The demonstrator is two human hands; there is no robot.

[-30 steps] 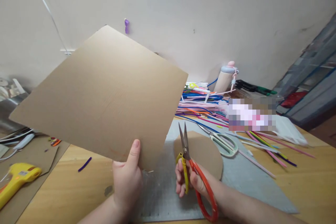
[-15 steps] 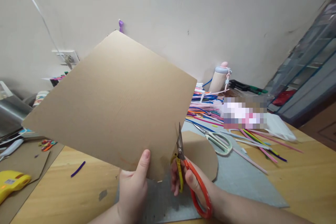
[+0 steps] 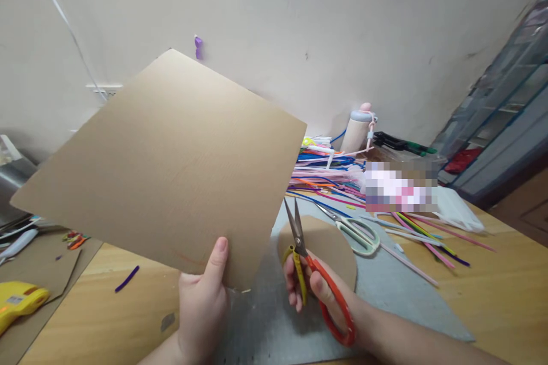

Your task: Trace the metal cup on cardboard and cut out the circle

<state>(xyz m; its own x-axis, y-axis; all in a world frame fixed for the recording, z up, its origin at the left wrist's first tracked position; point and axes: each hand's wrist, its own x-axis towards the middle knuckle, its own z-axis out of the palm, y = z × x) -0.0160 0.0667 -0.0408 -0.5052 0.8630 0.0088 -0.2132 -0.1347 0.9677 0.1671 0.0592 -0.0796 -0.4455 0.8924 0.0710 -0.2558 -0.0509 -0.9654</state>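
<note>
My left hand (image 3: 204, 302) grips a large sheet of brown cardboard (image 3: 171, 165) by its lower corner, thumb on the near face and fingers hidden behind. The sheet is held up at a tilt above the table. In my right hand (image 3: 325, 291) is a pair of scissors (image 3: 338, 302) with one red and one yellow handle, blades a little apart and pointing up, just right of the sheet and not touching it. Below my right hand, a rounded cardboard piece (image 3: 329, 234) lies on a grey mat (image 3: 398, 296).
White-handled scissors (image 3: 363, 236) lie on the mat. Many coloured pipe cleaners (image 3: 325, 168) spread behind, near a pale bottle (image 3: 357, 131). A yellow glue gun (image 3: 25, 299) and a short purple pipe cleaner (image 3: 127, 278) are on the left. A wall stands close behind.
The cardboard sheet has moved left with my left hand. The red-and-yellow scissors, previously at the sheet's right edge, are now apart from it, and their blades have spread.
</note>
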